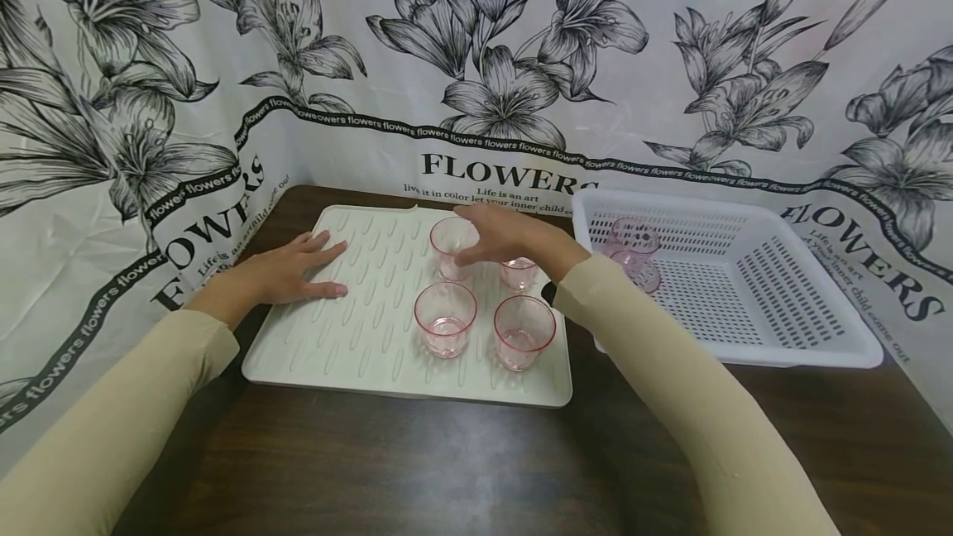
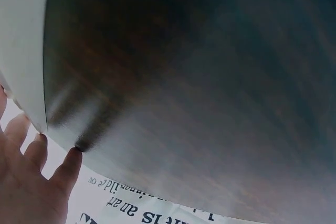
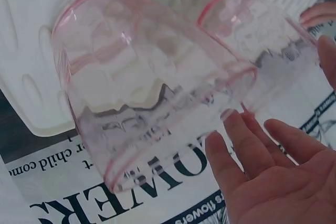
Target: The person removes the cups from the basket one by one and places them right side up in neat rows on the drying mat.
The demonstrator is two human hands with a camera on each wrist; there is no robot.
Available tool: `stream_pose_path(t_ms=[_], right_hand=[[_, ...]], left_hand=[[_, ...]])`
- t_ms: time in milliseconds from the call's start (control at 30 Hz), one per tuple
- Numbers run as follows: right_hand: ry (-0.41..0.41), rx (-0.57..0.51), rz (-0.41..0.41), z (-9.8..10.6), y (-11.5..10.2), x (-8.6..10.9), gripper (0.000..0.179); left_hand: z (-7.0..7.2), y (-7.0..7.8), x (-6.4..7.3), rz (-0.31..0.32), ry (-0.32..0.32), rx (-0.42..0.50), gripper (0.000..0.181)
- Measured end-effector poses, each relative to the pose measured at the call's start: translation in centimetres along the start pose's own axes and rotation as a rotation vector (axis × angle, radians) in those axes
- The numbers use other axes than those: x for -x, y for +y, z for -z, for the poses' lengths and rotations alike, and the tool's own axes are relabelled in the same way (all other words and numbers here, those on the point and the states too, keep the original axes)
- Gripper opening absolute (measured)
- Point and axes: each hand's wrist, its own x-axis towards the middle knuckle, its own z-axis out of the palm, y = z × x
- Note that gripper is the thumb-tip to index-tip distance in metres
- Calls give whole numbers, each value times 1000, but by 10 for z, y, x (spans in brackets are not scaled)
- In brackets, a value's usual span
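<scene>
My left hand (image 1: 301, 270) rests with fingers spread on the left part of a white ridged drying mat (image 1: 357, 304). On the mat's right half stand several clear pink-rimmed glasses, with two in front, a left one (image 1: 445, 325) and a right one (image 1: 524, 337). My right hand (image 1: 502, 234) reaches over the back pair, thumb and fingers apart beside the back left glass (image 1: 447, 251). Below its wrist, the back right glass (image 1: 519, 275) is partly hidden. In the right wrist view, that hand's fingers (image 3: 236, 150) are loosely extended near the glasses' rims.
At the right stands a white perforated plastic basket (image 1: 774, 271), holding pink clear glassware (image 1: 633, 251) at its left end. Dark wooden tabletop (image 1: 417, 470) shows in front of the mat. A flower-printed curtain (image 1: 335, 143) hangs behind and along the left.
</scene>
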Motion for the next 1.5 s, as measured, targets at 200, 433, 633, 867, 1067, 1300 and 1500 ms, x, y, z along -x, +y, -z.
stream_pose_path(t_ms=[200, 433, 633, 867, 1067, 1300, 1500], right_hand=[[39, -49, 33, 16, 7, 14, 87], [162, -110, 43, 41, 25, 43, 83], [198, -203, 32, 57, 47, 74, 86], [199, -243, 35, 57, 80, 113, 84], [150, -296, 48, 51, 106, 142, 79], [77, -306, 2, 43, 130, 163, 75], [17, -323, -6, 36, 142, 172, 77]], left_hand=[[-1, 1, 0, 4, -1, 5, 100], [-1, 0, -2, 2, -3, 9, 100], [0, 1, 0, -1, 1, 17, 99], [1, 1, 4, -22, 10, 16, 95], [1, 0, 3, -16, 7, 16, 96], [0, 0, 2, -15, -3, 29, 98], [0, -1, 2, -22, 2, 28, 97]])
